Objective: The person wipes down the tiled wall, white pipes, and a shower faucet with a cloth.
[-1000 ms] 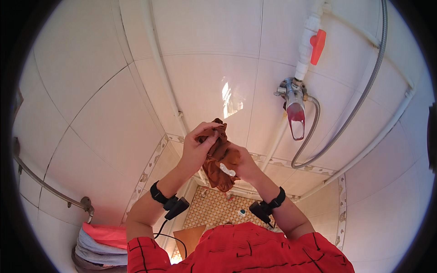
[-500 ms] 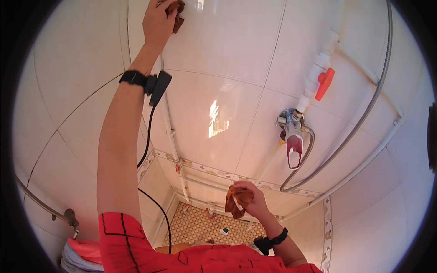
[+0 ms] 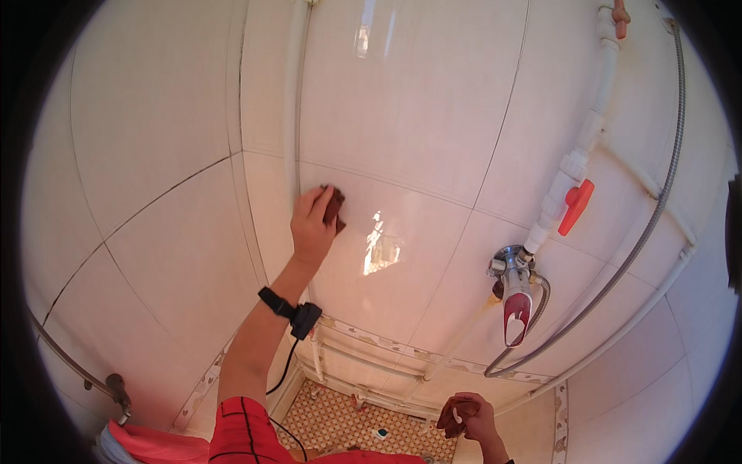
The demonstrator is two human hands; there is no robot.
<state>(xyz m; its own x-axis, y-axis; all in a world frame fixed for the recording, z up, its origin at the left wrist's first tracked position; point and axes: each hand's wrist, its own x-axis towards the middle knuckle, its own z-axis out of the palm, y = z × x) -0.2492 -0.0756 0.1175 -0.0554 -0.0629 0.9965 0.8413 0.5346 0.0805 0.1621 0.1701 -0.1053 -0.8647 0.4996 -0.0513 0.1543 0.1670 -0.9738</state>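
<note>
My left hand [image 3: 312,226] is raised to the tiled wall [image 3: 417,124], its fingers closed on a dark brown cloth [image 3: 333,207] that looks pressed to the tiles beside a vertical white pipe [image 3: 292,93]. Lower down on the right, my right hand [image 3: 482,424] grips a second, crumpled brown cloth [image 3: 456,414], held away from the wall. A small white piece shows among that cloth's folds; what it is I cannot make out. A black strap with a small box [image 3: 291,311] and cable sits round my left wrist.
On the right are a chrome shower mixer [image 3: 513,286], a white pipe with a red valve handle [image 3: 576,207] and a looping metal hose [image 3: 645,232]. A metal rail [image 3: 69,357] and red and grey fabric [image 3: 154,442] are at lower left. Patterned floor tiles [image 3: 348,414] lie below.
My left hand has come down the wall with its cloth, from the top edge to mid-height. My right hand with its cloth now appears lower and further right. The view has tilted upward.
</note>
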